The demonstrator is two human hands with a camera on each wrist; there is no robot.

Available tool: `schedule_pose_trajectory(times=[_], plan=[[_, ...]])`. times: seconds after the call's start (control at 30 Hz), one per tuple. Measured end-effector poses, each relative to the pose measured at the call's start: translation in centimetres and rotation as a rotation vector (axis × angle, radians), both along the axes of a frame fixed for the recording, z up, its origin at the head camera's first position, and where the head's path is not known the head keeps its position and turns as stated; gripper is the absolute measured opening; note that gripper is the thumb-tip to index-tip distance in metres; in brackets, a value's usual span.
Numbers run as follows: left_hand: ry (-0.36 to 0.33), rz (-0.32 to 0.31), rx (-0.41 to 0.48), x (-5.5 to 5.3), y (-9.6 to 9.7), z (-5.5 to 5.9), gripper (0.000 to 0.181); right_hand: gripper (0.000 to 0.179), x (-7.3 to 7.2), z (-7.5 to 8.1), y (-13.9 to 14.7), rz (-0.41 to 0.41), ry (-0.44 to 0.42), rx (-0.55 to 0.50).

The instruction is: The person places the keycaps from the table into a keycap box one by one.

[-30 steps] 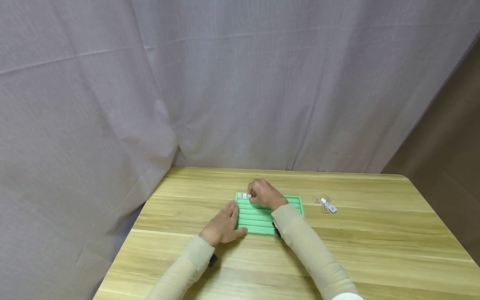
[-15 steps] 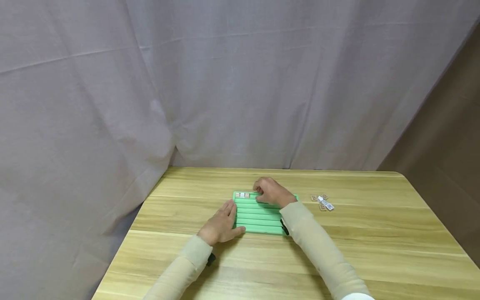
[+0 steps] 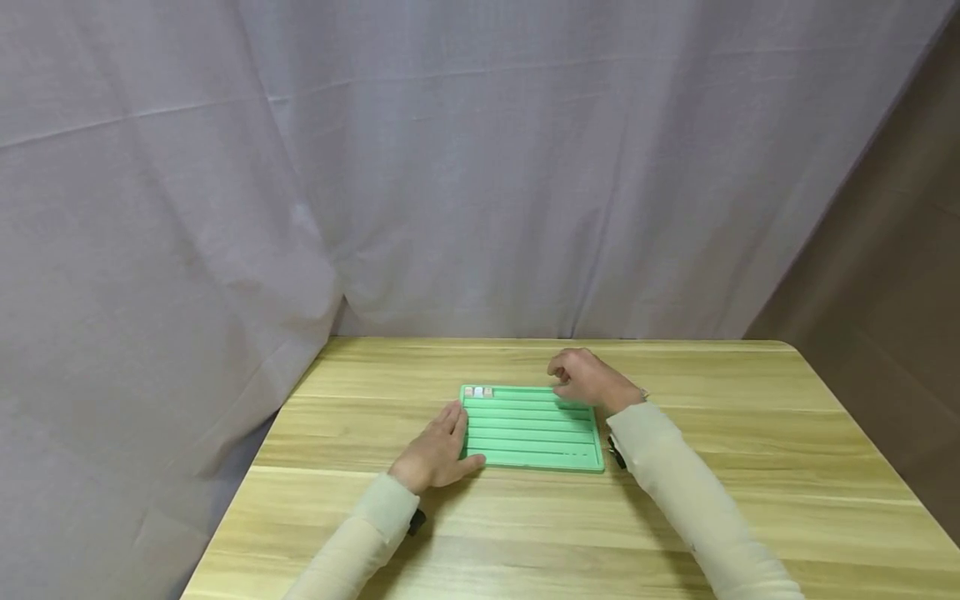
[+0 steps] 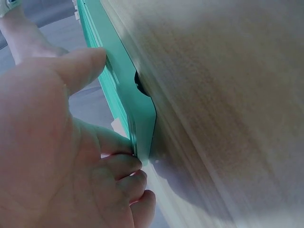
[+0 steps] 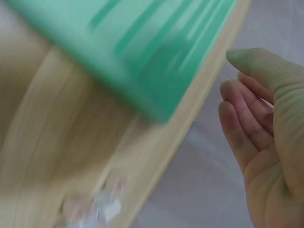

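Observation:
A green tray [image 3: 525,435] with long parallel grooves lies flat on the wooden table. Three small square tiles [image 3: 478,392], two pinkish-beige and a white one between them, sit side by side at the left end of its far groove. My left hand [image 3: 431,454] rests at the tray's left side, fingers extended along the edge and thumb by the near left corner. In the left wrist view, that hand's fingertips [image 4: 124,162] touch the tray's side. My right hand [image 3: 588,379] hovers over the tray's far right corner, fingers loosely bent; the right wrist view shows nothing in it.
More small tiles [image 5: 92,206], blurred, lie in a loose group on the table [image 5: 61,142] off the tray's right side; in the head view the right arm hides them. A grey curtain [image 3: 450,183] hangs behind the table's far edge.
My right hand has let go of the third tile in the far groove and moved right, over the tray's far right corner. The left hand stays at the tray's left edge.

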State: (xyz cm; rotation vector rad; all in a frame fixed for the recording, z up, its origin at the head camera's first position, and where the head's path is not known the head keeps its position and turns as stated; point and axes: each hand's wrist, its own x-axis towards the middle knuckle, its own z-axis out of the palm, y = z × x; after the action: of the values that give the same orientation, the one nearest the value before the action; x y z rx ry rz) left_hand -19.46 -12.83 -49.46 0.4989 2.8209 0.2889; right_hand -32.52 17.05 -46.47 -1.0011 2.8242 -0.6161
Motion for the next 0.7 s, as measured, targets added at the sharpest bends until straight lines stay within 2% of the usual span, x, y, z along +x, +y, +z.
schedule_pose_trajectory(times=[0.2, 0.4, 0.53, 0.7], plan=[[-0.005, 0.008, 0.027, 0.0, 0.0, -0.1, 0.091, 0.028, 1.1, 1.6, 3.9, -0.035, 0.024, 0.033], [0.004, 0.002, 0.037, 0.0, 0.0, -0.1, 0.091, 0.027, 2.7, 2.7, 8.7, -0.064, 0.071, 0.082], [0.013, 0.002, 0.046, 0.0, -0.1, -0.1, 0.091, 0.025, 3.5, 2.5, 11.9, -0.072, 0.084, 0.099], [0.007, -0.004, 0.044, 0.1, -0.1, -0.2, 0.091, 0.026, 4.8, 1.3, 15.0, -0.087, 0.069, 0.113]])
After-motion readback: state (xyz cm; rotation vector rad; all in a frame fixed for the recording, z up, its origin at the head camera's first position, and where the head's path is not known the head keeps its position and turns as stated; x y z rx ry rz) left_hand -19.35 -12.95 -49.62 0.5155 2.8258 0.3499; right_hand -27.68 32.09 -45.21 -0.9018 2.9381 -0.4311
